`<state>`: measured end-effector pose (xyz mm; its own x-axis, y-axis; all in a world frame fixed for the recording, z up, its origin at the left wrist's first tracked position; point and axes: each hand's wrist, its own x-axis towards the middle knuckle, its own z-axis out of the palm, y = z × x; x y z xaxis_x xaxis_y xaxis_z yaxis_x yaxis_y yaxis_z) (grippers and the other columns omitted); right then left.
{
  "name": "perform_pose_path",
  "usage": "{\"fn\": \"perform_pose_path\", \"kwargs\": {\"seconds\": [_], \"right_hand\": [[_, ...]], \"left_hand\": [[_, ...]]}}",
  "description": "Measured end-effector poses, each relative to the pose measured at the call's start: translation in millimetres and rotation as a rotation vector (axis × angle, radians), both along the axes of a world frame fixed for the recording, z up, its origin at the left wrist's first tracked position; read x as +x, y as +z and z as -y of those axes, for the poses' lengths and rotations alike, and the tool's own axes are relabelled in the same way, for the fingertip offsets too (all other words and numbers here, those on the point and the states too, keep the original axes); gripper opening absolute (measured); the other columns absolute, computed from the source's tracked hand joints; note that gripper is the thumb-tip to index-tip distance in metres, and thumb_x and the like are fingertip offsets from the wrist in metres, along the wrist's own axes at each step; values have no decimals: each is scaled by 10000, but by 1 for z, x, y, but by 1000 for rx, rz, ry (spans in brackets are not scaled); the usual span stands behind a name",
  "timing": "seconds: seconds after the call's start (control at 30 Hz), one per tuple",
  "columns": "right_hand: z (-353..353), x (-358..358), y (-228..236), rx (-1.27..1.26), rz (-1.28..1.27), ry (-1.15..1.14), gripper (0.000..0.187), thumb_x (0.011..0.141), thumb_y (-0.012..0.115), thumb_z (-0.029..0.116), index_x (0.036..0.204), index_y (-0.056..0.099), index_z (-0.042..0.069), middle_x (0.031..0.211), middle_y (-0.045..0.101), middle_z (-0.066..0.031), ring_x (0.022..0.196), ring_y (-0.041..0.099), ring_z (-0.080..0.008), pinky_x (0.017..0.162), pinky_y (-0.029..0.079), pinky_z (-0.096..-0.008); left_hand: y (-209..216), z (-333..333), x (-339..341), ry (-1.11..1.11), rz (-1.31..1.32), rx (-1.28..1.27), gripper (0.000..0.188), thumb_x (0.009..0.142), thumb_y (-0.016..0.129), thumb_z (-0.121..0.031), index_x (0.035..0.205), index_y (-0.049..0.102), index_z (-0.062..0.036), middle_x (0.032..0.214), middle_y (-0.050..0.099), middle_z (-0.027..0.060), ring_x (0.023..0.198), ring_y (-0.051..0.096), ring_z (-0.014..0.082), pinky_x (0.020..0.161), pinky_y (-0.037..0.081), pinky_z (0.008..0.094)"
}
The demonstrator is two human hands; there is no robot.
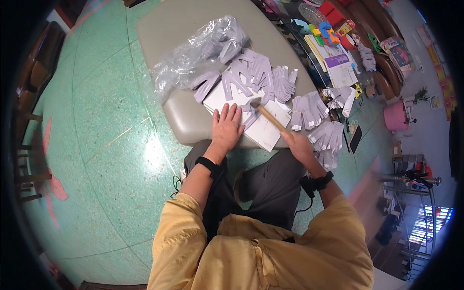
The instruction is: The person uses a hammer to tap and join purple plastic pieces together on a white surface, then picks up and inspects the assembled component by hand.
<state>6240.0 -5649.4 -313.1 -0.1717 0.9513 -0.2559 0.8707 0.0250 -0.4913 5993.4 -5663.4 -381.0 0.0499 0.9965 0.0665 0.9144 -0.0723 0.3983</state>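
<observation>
My right hand [297, 146] is closed round the wooden handle of a hammer [272, 119]. The hammer's dark head rests on or just above a lilac strip over a white board [268, 131]; I cannot tell if they touch. With fingers stretched out, my left hand [227, 128] lies flat at the board's left part, close to that strip. V-shaped lilac pieces [235, 83] are heaped along the far side of the board. Left of them is a single folded lilac piece [206, 85]. A clear plastic bag [203, 50] with more lilac pieces lies behind.
The board rests on a grey padded bench [181, 116]. Fanned lilac bundles [309, 110] stand to the right. Beyond are a purple-and-white box [340, 65], colourful toy blocks [325, 33] and a pink bucket [396, 116]. Green floor [111, 145] spreads at the left.
</observation>
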Motion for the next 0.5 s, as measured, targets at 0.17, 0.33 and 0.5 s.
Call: {"fn": "perform_pose_path", "kwargs": {"seconds": [0.17,0.33,0.5], "right_hand": [[1,2,-24,8,-35,-70,549,856,509,504,776,588,-33,687,567,-252,694,559,-428,634,430,-455],[10,-17,-16,83,-123,-52,555,862,504,496,748,582,-41,682,562,-261,678,554,-438,629,430,-463],[7,-25,-6,-11,42,19,558,866,497,494,751,583,-45,675,563,-257,684,555,-436,626,431,-461]], "left_hand": [[-1,0,1,34,114,0,726,788,614,-318,1382,270,-84,1388,358,85,1326,261,258,1089,155,459],[-9,2,-4,48,195,38,833,757,652,-309,1401,193,-45,1364,388,124,1322,275,263,1088,150,463],[-7,4,-3,47,249,8,860,744,668,-300,1396,183,-18,1349,407,128,1315,285,271,1084,154,467]]}}
